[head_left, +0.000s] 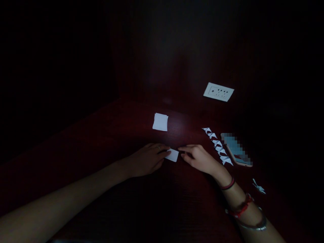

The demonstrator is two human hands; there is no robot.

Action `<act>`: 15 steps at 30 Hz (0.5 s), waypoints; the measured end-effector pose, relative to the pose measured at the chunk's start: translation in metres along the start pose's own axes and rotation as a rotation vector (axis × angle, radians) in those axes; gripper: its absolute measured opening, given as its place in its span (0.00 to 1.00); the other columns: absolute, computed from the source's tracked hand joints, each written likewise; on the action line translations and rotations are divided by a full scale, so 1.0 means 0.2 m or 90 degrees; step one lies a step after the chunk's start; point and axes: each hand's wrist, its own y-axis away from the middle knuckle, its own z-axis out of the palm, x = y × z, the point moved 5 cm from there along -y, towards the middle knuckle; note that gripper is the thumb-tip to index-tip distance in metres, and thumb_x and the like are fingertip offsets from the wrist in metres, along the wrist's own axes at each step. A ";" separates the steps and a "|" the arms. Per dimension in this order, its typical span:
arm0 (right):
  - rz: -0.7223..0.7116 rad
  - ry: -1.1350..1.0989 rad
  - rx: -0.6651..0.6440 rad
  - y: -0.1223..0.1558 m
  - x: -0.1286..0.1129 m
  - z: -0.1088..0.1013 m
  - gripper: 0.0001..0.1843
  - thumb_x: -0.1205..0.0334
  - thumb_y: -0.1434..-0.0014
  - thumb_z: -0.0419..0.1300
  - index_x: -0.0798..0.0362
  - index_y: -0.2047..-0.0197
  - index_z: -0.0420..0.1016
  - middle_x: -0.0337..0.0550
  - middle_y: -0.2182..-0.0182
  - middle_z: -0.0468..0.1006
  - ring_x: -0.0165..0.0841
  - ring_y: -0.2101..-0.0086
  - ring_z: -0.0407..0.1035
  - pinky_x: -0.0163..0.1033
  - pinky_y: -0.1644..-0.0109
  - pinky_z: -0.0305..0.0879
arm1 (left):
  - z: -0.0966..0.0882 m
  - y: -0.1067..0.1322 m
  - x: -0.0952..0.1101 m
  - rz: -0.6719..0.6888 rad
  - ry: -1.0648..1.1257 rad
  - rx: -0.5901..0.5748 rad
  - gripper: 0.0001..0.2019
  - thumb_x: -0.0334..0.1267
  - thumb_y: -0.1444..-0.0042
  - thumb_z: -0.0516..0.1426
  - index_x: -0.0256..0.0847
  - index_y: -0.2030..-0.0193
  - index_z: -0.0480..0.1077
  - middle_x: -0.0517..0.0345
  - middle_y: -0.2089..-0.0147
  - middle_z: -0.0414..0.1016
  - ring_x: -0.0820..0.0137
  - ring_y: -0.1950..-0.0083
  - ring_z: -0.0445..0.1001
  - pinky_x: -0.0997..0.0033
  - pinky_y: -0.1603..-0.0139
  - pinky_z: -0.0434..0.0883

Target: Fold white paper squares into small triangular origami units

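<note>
A small white folded paper [172, 155] lies on the dark red table in front of me. My left hand [150, 158] is at its left side, with the thumb on the paper and the index finger along its upper edge. Just off the right edge is my right hand [196, 157], its thumb and index finger apart and nothing visible between them. Beyond both hands sits a stack of white square paper sheets [160, 122]. The undersides of my left fingers are hidden.
A row of folded white paper pieces [217, 145] lies to the right, beside a phone [236, 150]. Nearer me on that side is another folded paper piece [258, 186]. A white socket panel [218, 92] is on the back wall. The surroundings are very dark.
</note>
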 end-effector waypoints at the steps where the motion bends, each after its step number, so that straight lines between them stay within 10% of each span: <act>1: 0.007 0.006 -0.007 0.00 0.01 0.01 0.16 0.69 0.46 0.49 0.55 0.55 0.70 0.45 0.63 0.73 0.30 0.65 0.67 0.34 0.62 0.60 | 0.00 0.00 0.00 0.000 0.002 0.001 0.19 0.35 0.43 0.47 0.44 0.44 0.54 0.58 0.42 0.55 0.66 0.43 0.55 0.63 0.45 0.54; 15: -0.043 0.075 -0.134 0.02 -0.09 0.05 0.12 0.69 0.47 0.49 0.55 0.66 0.73 0.43 0.69 0.74 0.29 0.68 0.65 0.32 0.66 0.54 | -0.01 0.00 0.00 0.005 0.031 0.027 0.19 0.36 0.43 0.46 0.44 0.44 0.55 0.56 0.43 0.57 0.65 0.44 0.56 0.62 0.46 0.54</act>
